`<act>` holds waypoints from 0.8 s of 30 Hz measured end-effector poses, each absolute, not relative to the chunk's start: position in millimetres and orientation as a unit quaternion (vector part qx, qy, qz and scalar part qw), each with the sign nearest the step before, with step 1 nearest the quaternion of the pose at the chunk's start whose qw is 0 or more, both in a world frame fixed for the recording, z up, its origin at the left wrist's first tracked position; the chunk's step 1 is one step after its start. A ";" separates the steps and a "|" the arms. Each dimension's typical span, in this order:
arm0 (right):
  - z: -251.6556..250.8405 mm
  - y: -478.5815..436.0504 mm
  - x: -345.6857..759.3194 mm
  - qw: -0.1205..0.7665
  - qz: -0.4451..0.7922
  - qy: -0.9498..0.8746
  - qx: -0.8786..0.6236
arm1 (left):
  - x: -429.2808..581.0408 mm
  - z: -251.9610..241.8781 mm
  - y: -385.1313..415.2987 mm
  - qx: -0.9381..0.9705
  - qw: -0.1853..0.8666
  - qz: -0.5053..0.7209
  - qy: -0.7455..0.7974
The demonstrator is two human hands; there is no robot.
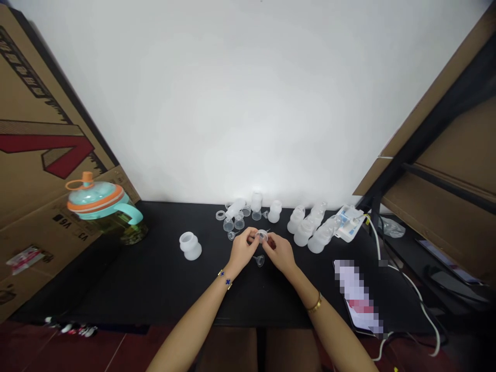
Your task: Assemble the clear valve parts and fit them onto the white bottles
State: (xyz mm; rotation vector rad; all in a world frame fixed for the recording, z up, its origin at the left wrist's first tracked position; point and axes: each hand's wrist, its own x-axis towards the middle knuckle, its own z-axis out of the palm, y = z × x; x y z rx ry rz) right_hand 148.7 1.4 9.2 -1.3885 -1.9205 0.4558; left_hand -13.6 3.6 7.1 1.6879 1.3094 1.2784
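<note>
My left hand (245,249) and my right hand (280,252) pinch a small whitish ring (262,235), like a bottle collar, between their fingertips over the table. A thin point sticks up beside it near my right fingers; I cannot make out what it is. Just below my hands lies a clear funnel-shaped piece (260,261), and another small clear piece (232,235) lies left of my left hand. A white open-mouthed bottle (191,247) stands apart on the left. Behind my hands is a cluster of loose clear cups (228,224), rings (220,215) and white bottles (275,211).
Several white bottles with clear tops (305,232) stand at the right, beside a white box (349,223). A phone (358,299) and a white cable (416,292) lie on the right. A large lidded jug (103,206) stands left against a cardboard box (34,206).
</note>
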 end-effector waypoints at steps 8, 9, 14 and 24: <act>8.3 0.0 147.5 0.382 0.215 -0.732 -0.522 | -14.8 -1.7 9.1 0.605 0.361 0.519 0.484; 7.7 0.2 147.1 0.383 0.220 -0.731 -0.521 | -15.1 -2.0 9.5 0.602 0.362 0.520 0.486; 4.0 2.3 145.8 0.389 0.237 -0.724 -0.518 | -16.2 1.7 8.7 0.599 0.340 0.519 0.507; -1.0 5.5 147.4 0.433 0.277 -0.703 -0.492 | -13.3 11.1 -0.4 0.636 0.310 0.496 0.503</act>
